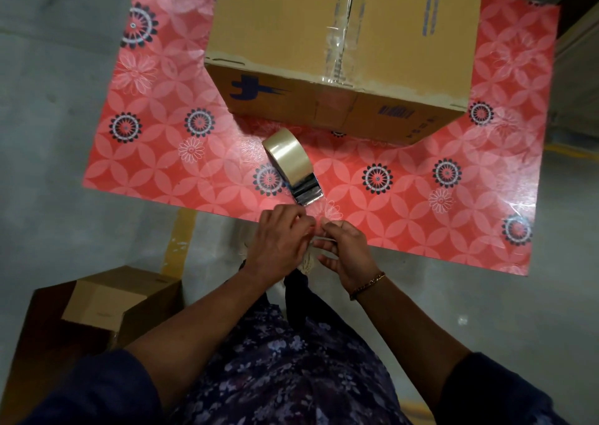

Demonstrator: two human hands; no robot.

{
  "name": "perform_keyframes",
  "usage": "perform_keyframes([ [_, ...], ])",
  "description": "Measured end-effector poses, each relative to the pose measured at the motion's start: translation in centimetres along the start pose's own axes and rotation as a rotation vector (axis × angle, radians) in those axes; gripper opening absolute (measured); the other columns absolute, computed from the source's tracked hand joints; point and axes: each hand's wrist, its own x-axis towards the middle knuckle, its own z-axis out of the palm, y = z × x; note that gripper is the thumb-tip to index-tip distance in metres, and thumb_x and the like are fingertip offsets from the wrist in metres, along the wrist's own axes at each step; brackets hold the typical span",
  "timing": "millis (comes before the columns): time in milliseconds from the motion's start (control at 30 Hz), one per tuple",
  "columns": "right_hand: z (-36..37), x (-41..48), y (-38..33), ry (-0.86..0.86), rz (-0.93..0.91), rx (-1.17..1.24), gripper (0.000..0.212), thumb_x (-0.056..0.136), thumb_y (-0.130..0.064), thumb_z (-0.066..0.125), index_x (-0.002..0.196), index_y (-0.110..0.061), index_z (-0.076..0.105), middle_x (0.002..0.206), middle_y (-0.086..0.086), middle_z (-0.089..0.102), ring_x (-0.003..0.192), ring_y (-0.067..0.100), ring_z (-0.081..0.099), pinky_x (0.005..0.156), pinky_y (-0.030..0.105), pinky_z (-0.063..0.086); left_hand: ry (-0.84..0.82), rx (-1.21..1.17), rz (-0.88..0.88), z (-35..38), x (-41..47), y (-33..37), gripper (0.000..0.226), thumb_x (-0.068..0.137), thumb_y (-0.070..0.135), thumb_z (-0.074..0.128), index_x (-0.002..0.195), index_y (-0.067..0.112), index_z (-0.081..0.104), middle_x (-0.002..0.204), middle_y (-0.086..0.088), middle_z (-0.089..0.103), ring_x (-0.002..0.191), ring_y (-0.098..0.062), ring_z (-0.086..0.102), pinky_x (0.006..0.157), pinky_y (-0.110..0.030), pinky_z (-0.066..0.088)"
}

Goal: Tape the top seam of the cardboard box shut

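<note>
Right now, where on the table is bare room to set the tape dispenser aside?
The table is bare left of the tape dispenser and wide open right of it, below the cardboard box. It is crowded at the near edge, where left hand and right hand meet.

Red flowered table (421, 217) — on it, cardboard box (291, 35) and tape dispenser (291, 165).

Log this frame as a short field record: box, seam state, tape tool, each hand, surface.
box: cardboard box on far part of table
seam: clear tape already along top seam
tape tool: tape dispenser lying on table, untouched
left hand: pinching small pale strip, identity unclear
right hand: pinching same strip
surface: red floral table cover
</note>
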Motion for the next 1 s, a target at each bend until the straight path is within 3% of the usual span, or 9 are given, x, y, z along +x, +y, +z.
perform_keyframes([
  [133,-0.3,0.1,-0.3,-0.001,0.002,0.017,0.016,0.095,-0.029,0.064,0.084,-0.019,0.057,0.084,0.001,0.069,0.069,0.012,0.065,0.053,0.023,0.05,-0.031,-0.017,-0.081,0.4,0.2,1.1,0.015,0.087,0.026,0.066,0.101,0.021,0.068,0.105,0.001,0.063,0.094,-0.023,0.058,0.073,-0.039,0.044],
  [233,-0.6,0.1,-0.7,-0.024,0.017,-0.003,0.012,0.095,-0.027,0.063,0.094,-0.016,0.057,0.087,0.002,0.069,0.069,0.012,0.065,0.053,0.023,0.05,-0.038,-0.063,-0.127,0.5,0.3,1.1,0.01,0.092,0.026,0.062,0.098,0.023,0.069,0.099,0.005,0.063,0.089,-0.021,0.057,0.071,-0.038,0.043],
  [400,-1.7,-0.1,-1.3,-0.191,0.053,-0.073,0.046,0.087,-0.05,0.069,0.116,-0.015,0.062,0.096,0.0,0.071,0.081,0.016,0.069,0.06,0.03,0.052,-0.023,-0.201,-0.258,0.4,0.7,1.0,0.004,0.088,0.018,0.063,0.089,0.015,0.066,0.092,0.002,0.061,0.083,-0.021,0.057,0.066,-0.043,0.048],
  [467,-2.5,0.1,-1.9,-0.165,-0.03,-0.163,0.046,0.085,-0.049,0.071,0.116,-0.018,0.059,0.103,0.004,0.073,0.086,0.02,0.069,0.061,0.032,0.054,-0.016,-0.26,-0.298,0.3,0.7,0.9,0.007,0.089,0.021,0.061,0.091,0.016,0.065,0.093,0.004,0.061,0.083,-0.018,0.058,0.063,-0.041,0.05],
  [633,-4.2,1.6,-3.6,-0.092,-0.202,-0.377,0.033,0.09,-0.021,0.07,0.12,-0.019,0.054,0.111,0.019,0.07,0.077,0.019,0.069,0.052,0.027,0.053,0.012,-0.39,-0.358,0.2,0.6,1.6,0.01,0.093,0.027,0.058,0.093,0.02,0.065,0.095,0.01,0.058,0.079,-0.004,0.057,0.062,-0.037,0.053],
  [767,-5.3,2.7,-4.2,-0.135,-0.509,-0.67,0.026,0.088,-0.006,0.068,0.112,-0.016,0.061,0.093,0.01,0.069,0.068,0.012,0.062,0.053,0.024,0.05,0.018,-0.421,-0.392,0.2,0.4,1.9,0.005,0.091,0.021,0.062,0.094,0.02,0.066,0.098,0.011,0.057,0.079,0.001,0.054,0.064,-0.033,0.054],
  [900,-5.4,3.0,-4.5,-0.141,-0.468,-0.591,0.029,0.087,-0.008,0.072,0.113,-0.013,0.059,0.093,0.009,0.067,0.068,0.015,0.062,0.05,0.022,0.047,0.012,-0.398,-0.397,0.1,0.0,2.0,0.002,0.092,0.022,0.062,0.093,0.022,0.064,0.098,0.012,0.056,0.079,-0.003,0.055,0.063,-0.033,0.053],
  [1000,-5.5,3.0,-4.0,-0.166,-0.612,-0.823,0.038,0.086,-0.011,0.071,0.12,-0.021,0.057,0.096,0.002,0.064,0.065,0.011,0.058,0.057,0.026,0.05,0.003,-0.368,-0.383,0.0,-0.3,1.9,0.004,0.093,0.025,0.062,0.095,0.023,0.065,0.099,0.011,0.056,0.081,-0.005,0.057,0.062,-0.036,0.054],
])
